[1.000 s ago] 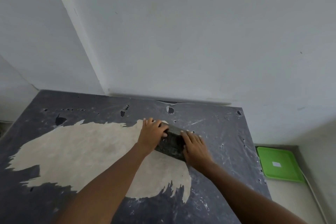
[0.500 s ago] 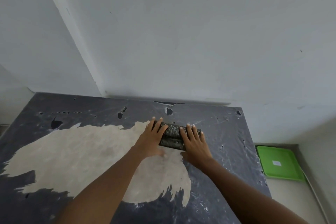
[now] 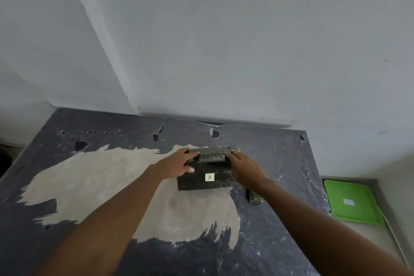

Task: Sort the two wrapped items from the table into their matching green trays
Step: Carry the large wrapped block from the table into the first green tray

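Counter (image 3: 280, 242): dark worn top, its coating stripped to a broad pale patch across the middle; chips and small holes along the far edge. Far edge butts the wall (image 3: 246, 40); right edge drops to a lower ledge. Left and near parts of the top are open.

Wall: plain grey-white, with a vertical corner line at left.

Wrapped item A (image 3: 202, 180): flat rectangular block in dark mottled wrap with a white label reading "A", lying on the counter at the pale patch's far right.

Upper wrapped item (image 3: 216, 152): narrower bar, lighter mottled wrap, along the far edge of item A; whether it rests on A or is lifted cannot be told.

Left hand (image 3: 179, 163): grip closed on the bar's left end, thumb on item A.

Right hand (image 3: 244, 167): grip closed on the bar's right end.

Small mottled piece (image 3: 254, 197): on the counter, just beside the right wrist.

Green tray (image 3: 351, 201): smooth plastic, rounded corners, white label inside, on the lower ledge, well apart from the items.
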